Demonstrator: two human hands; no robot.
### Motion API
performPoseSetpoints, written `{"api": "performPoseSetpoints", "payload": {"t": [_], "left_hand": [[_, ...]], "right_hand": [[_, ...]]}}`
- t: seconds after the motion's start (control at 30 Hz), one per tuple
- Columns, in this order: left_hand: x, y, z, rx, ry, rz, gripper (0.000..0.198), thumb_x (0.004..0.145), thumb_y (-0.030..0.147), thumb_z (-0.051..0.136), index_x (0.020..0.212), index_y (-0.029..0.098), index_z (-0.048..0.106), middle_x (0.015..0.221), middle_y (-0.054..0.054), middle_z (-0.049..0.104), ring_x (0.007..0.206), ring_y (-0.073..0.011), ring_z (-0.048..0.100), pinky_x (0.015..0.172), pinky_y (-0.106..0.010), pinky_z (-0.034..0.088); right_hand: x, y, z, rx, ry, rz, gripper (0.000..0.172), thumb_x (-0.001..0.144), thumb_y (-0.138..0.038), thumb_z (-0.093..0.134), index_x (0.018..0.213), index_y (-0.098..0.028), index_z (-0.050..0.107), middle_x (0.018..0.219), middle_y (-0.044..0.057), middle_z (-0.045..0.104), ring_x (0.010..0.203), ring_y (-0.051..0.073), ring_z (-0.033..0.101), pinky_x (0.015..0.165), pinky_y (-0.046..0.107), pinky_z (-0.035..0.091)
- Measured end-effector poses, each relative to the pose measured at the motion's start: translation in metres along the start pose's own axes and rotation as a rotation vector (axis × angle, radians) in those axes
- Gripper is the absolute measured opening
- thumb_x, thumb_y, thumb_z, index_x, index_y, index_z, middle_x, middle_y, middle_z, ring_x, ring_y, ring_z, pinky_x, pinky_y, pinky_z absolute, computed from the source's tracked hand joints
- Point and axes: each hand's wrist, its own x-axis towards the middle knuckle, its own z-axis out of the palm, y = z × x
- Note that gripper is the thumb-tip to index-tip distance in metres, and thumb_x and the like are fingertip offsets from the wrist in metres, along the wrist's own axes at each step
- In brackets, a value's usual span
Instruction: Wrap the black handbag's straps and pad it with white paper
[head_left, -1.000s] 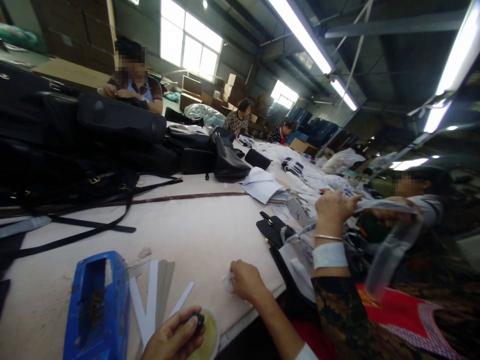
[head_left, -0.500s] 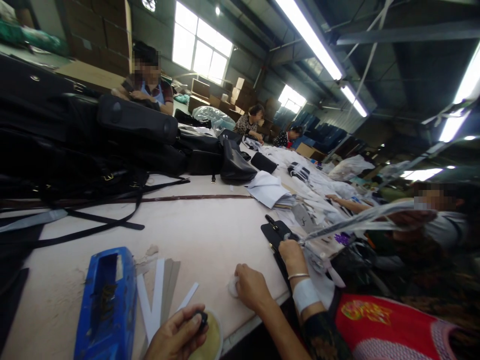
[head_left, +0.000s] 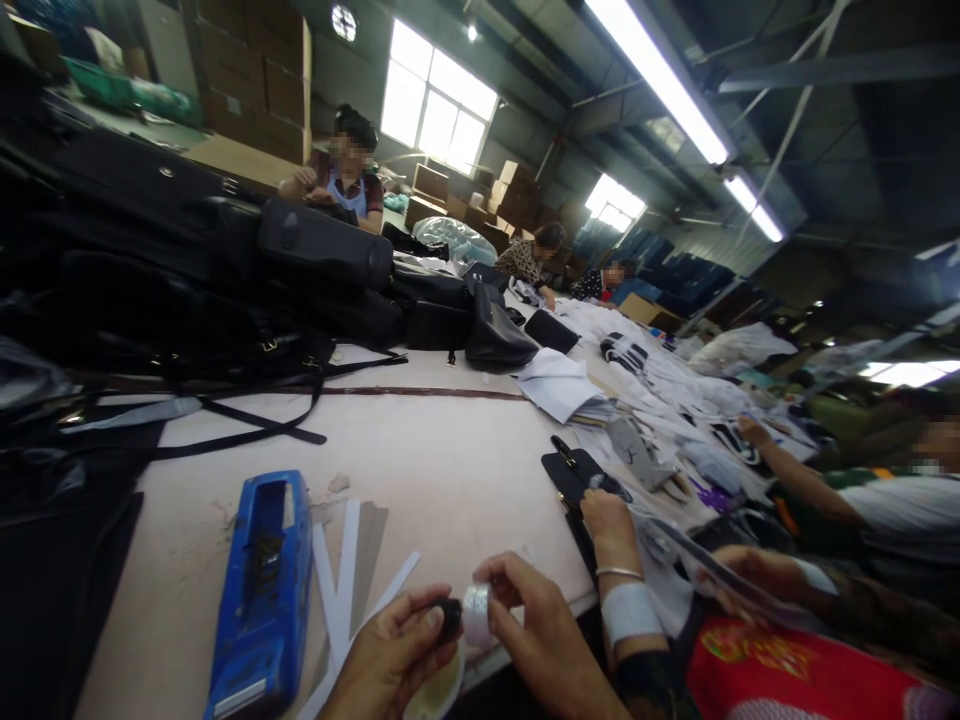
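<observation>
In the head view, my left hand (head_left: 394, 655) pinches a small black knob-like piece (head_left: 448, 620) between thumb and fingers. My right hand (head_left: 536, 615) grips a small whitish, translucent cylinder (head_left: 477, 614), whose kind I cannot make out. The two pieces are held end to end, close together; whether they touch is unclear. Below them, partly hidden by my left hand, is a round dish with yellowish contents (head_left: 435, 690). White and grey strips (head_left: 352, 560) lie fanned out left of my hands, beside a worn blue plastic holder (head_left: 262, 600).
Black bags (head_left: 315, 250) with straps are piled at the left and back. Papers (head_left: 559, 385) lie on the pale table (head_left: 420, 450). On my right, a co-worker's hand (head_left: 607, 515) rests at a black flap piece (head_left: 570, 470). Other people sit along the table.
My right hand has lifted the whitish cylinder from the tabletop and brought it to the black piece in my left hand. The co-worker's raised plastic strip has dropped lower.
</observation>
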Motion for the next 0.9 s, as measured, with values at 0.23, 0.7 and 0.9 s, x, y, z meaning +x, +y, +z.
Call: {"api": "performPoseSetpoints", "payload": {"t": [0.23, 0.7, 0.9], "left_hand": [[-0.003, -0.012, -0.005, -0.012, -0.087, 0.068, 0.045, 0.063, 0.028, 0.087, 0.102, 0.011, 0.070, 0.095, -0.013, 0.075, 0.082, -0.0211, 0.070, 0.074, -0.028, 0.053], [-0.023, -0.023, -0.005, -0.069, -0.033, 0.040, 0.051, 0.051, 0.035, 0.092, 0.092, 0.015, 0.069, 0.091, -0.010, 0.075, 0.081, -0.0261, 0.071, 0.069, -0.033, 0.056], [-0.030, -0.027, -0.002, -0.040, -0.049, 0.119, 0.050, 0.049, 0.038, 0.093, 0.088, 0.015, 0.071, 0.083, -0.010, 0.075, 0.073, -0.0245, 0.070, 0.063, -0.032, 0.056]], "right_hand": [[-0.012, -0.014, 0.011, -0.050, 0.019, -0.037, 0.026, 0.079, -0.005, 0.048, 0.096, -0.021, 0.060, 0.085, -0.002, 0.063, 0.079, 0.014, 0.059, 0.071, 0.024, 0.043], [-0.034, -0.019, 0.026, -0.329, 0.120, -0.289, 0.025, 0.087, -0.010, 0.043, 0.102, -0.022, 0.059, 0.093, 0.003, 0.066, 0.086, 0.016, 0.064, 0.074, 0.022, 0.049], [-0.049, -0.017, 0.031, -0.262, 0.297, -0.323, 0.029, 0.089, -0.013, 0.044, 0.105, -0.025, 0.065, 0.092, 0.002, 0.070, 0.085, 0.015, 0.068, 0.075, 0.019, 0.054]]}}
